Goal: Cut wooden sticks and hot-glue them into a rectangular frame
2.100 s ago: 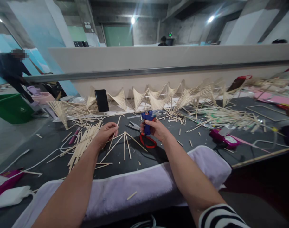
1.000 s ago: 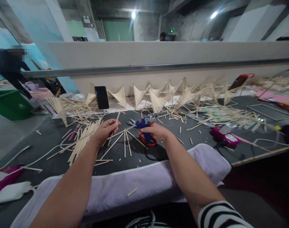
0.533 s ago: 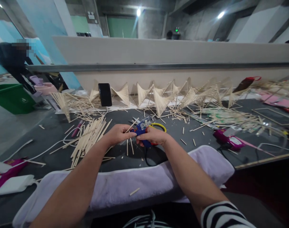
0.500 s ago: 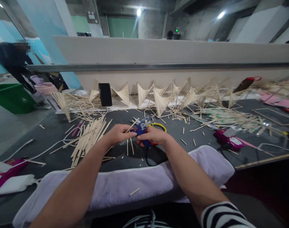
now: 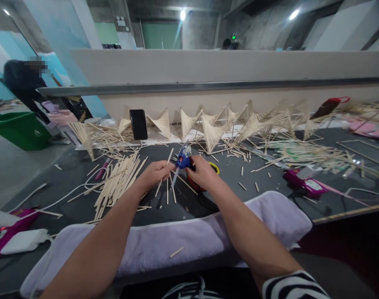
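My left hand [image 5: 160, 171] is closed on a thin wooden stick [image 5: 170, 157] that slants up past its fingers. Its fingertips come right up to a blue hot glue gun [image 5: 183, 161], gripped by my right hand [image 5: 202, 171]. A pale translucent glue stick [image 5: 176, 176] slants down from the gun. Whether my left fingers touch the gun or the glue stick, I cannot tell. Beneath my hands, several sticks [image 5: 167, 193] lie fanned out on the dark table, partly hidden. Scissors with a red and yellow handle [image 5: 215, 167] lie under and beside my right hand.
A pile of loose sticks [image 5: 117, 180] lies to the left. Twisted stick models [image 5: 211, 131] and a black phone [image 5: 139, 124] stand along the back. Magenta devices [image 5: 304, 182] with cables sit at both sides. A lilac cushion [image 5: 177, 245] borders the front; a person [image 5: 23, 79] bends at far left.
My left hand moved right with its stick to meet the glue gun. My right hand shifted its grip and the gun turned, so the glue stick now shows below it.
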### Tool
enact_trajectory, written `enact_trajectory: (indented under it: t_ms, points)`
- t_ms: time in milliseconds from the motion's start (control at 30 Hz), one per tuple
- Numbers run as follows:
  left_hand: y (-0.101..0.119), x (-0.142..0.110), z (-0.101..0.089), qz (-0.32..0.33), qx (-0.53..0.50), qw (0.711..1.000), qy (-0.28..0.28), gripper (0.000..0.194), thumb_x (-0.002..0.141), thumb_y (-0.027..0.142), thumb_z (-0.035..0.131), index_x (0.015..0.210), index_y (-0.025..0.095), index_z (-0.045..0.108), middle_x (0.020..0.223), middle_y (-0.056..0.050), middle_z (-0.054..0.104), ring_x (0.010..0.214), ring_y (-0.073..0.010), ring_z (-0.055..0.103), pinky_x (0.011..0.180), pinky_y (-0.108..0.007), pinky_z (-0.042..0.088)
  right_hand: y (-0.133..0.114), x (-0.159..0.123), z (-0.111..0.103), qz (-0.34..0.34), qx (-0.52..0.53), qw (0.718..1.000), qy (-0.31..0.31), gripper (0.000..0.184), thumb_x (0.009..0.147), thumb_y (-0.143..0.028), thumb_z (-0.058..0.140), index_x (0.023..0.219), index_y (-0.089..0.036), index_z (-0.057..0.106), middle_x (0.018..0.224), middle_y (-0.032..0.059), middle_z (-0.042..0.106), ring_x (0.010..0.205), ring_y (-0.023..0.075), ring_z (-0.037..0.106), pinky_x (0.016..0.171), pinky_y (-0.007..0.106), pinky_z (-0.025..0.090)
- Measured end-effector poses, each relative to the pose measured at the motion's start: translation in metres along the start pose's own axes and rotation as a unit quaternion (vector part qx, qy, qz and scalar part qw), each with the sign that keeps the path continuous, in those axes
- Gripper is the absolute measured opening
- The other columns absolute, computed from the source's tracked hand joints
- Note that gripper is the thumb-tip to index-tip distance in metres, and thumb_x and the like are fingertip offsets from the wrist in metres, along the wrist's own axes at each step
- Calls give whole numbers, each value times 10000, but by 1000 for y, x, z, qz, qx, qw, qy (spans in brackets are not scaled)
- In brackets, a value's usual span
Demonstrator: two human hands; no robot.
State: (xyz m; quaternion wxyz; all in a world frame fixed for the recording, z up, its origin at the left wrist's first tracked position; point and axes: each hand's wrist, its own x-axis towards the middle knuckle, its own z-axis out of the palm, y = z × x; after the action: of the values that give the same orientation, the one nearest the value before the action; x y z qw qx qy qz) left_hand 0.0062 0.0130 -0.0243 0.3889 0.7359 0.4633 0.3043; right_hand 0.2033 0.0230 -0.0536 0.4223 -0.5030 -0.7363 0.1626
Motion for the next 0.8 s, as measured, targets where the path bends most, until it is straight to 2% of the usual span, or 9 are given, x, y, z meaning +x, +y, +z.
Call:
enact_trajectory:
  t_ms: [67, 100, 200, 267, 300, 467, 600, 800]
  points:
    - [1, 0, -3, -2, -19, 1000, -2, 411, 830, 486, 367, 901, 148, 590, 494, 39, 433, 453, -83, 358, 464, -206, 278, 2, 3, -7, 45, 101, 994, 3, 198, 673, -263, 587, 853, -180, 577, 820, 53, 581, 781, 178, 514, 707, 301, 400]
    - [2, -1, -4, -1, -24, 1000, 1, 410, 838, 482, 354, 948, 155, 574, 498, 40, 440, 453, -85, 363, 470, -205, 287, 2, 5, -11, 78, 173, 982, -4, 214, 680, -283, 581, 869, -182, 579, 803, 43, 588, 742, 165, 521, 667, 287, 407]
    - [4, -1, -7, -11, -45, 999, 10, 378, 845, 462, 351, 1037, 179, 511, 491, 53, 435, 436, -87, 358, 468, -201, 295, 1, 7, -24, 155, 399, 903, -35, 253, 670, -286, 568, 897, -174, 579, 817, 33, 611, 645, 124, 528, 556, 240, 406]
    - [3, -1, -8, -21, -50, 998, 11, 360, 842, 452, 359, 1047, 188, 491, 470, 62, 421, 417, -85, 345, 459, -197, 292, 0, 7, -29, 169, 483, 858, -48, 244, 637, -253, 574, 864, -164, 584, 826, 34, 625, 574, 99, 513, 504, 226, 398]
    - [2, -1, -8, -24, -46, 999, 11, 355, 839, 451, 364, 1036, 189, 499, 460, 64, 417, 413, -84, 342, 458, -195, 291, -1, 6, -30, 170, 502, 846, -52, 230, 625, -241, 577, 841, -161, 586, 812, 32, 631, 529, 87, 495, 481, 224, 392]
    - [-4, 1, -10, -8, 5, 1000, 16, 374, 811, 454, 407, 961, 162, 587, 464, 49, 424, 441, -87, 368, 466, -199, 298, -9, 1, -28, 173, 505, 841, -91, 198, 642, -291, 629, 773, -145, 600, 707, 31, 639, 386, 54, 413, 390, 223, 357]
    - [-6, 2, -14, 2, 51, 998, 34, 386, 788, 433, 453, 975, 148, 634, 535, 34, 453, 508, -93, 407, 495, -202, 305, -11, 1, -28, 173, 489, 844, -136, 290, 689, -417, 632, 712, -131, 593, 644, 37, 626, 365, 47, 397, 367, 214, 361]
    - [-14, 3, -22, 11, 45, 998, 44, 415, 795, 435, 432, 1030, 151, 625, 509, 40, 413, 480, -91, 368, 480, -199, 290, -2, 4, -26, 197, 468, 850, -136, 386, 685, -529, 612, 701, -146, 559, 678, 51, 650, 345, 54, 421, 335, 215, 367]
